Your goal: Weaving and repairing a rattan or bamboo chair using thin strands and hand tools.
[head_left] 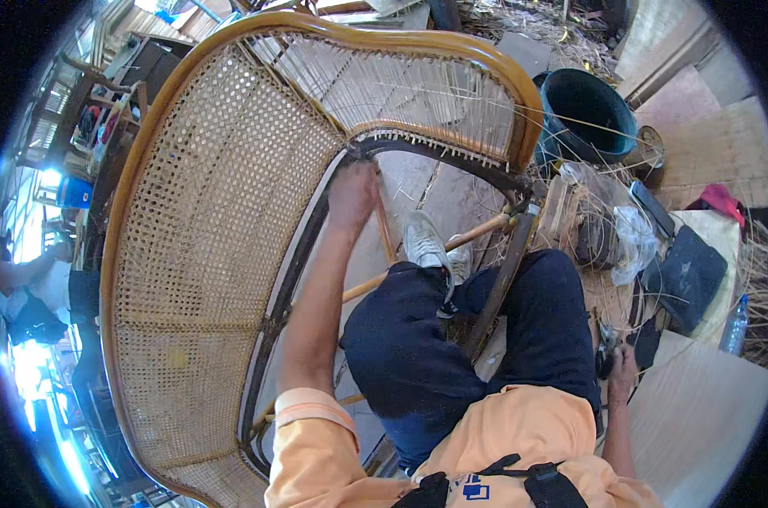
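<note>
A large curved seat frame with a glossy brown rim stands to my left. Woven cane mesh fills its long side. At the far end, pale cane strands run in one direction, with loose ends sticking out. My left hand is closed at the inner corner of the dark inner rail; what its fingers hold is hidden. Low on the right, beside my thigh, my right hand is closed round a small dark tool with metal parts, its exact kind unclear.
A dark green bucket stands at the far right, with long cane strands arching near it. Plastic bags, a dark pouch, a red cloth and a bottle lie on the right. Another person is at the far left.
</note>
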The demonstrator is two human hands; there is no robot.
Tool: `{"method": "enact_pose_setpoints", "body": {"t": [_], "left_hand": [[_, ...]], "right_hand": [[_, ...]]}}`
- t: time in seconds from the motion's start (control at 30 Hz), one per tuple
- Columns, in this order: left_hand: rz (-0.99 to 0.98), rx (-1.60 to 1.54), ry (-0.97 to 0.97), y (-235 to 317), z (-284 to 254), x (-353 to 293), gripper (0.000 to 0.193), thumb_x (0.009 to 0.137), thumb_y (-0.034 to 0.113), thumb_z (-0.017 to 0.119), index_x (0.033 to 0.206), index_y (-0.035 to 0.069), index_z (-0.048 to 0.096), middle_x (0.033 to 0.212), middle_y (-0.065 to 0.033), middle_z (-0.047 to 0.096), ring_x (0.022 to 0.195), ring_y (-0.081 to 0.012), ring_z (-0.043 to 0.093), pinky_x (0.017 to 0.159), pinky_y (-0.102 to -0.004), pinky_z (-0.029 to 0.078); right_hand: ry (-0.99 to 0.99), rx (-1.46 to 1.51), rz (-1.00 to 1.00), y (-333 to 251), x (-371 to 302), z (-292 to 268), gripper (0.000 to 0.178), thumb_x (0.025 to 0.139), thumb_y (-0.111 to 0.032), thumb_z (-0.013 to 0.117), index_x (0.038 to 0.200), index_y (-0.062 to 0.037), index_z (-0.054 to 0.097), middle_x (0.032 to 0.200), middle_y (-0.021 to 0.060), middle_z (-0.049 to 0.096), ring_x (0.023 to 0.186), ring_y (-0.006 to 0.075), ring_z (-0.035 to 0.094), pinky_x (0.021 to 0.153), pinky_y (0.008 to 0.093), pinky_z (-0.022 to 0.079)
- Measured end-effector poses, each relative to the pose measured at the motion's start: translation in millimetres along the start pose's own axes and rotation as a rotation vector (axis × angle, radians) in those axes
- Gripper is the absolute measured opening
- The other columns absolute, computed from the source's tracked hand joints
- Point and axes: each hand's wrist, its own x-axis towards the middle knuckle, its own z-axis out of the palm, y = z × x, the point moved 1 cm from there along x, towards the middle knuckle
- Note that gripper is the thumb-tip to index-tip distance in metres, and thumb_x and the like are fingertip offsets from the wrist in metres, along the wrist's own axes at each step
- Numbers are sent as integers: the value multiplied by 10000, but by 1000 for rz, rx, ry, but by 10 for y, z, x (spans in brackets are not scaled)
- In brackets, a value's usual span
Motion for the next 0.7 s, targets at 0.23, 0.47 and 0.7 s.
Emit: {"method": "enact_pose_setpoints", "body": {"t": [0.23, 0.47, 0.7], "left_hand": [[-150, 480, 145, -379, -41, 904, 201, 813, 129, 503, 988, 84, 591, 951, -102, 588, 920, -278, 566, 723, -421, 463], [-363, 602, -117, -491, 87, 976, 298, 804, 233, 563, 1060, 89, 609, 990, -88, 601, 960, -285, 569, 793, -459, 460], [-396, 286, -87, -447, 437, 1048, 438, 887, 487, 478, 861, 85, 649, 865, -156, 655, 809, -356, 638, 706, -470, 497]], "right_hand": [[-249, 976, 138, -1689, 721, -427, 283, 853, -195, 582, 1100, -59, 561, 887, 36, 554, 826, 81, 512, 722, 219, 425], [-752, 246, -163, -3142, 722, 829, 462, 782, -144, 652, 1185, -8, 472, 998, 104, 571, 943, 195, 549, 886, 306, 419], [-712, 1286, -221, -3698, 1136, 1136, 367, 873, -277, 606, 1115, -8, 545, 853, 58, 570, 635, 131, 526, 624, 246, 447]]}}
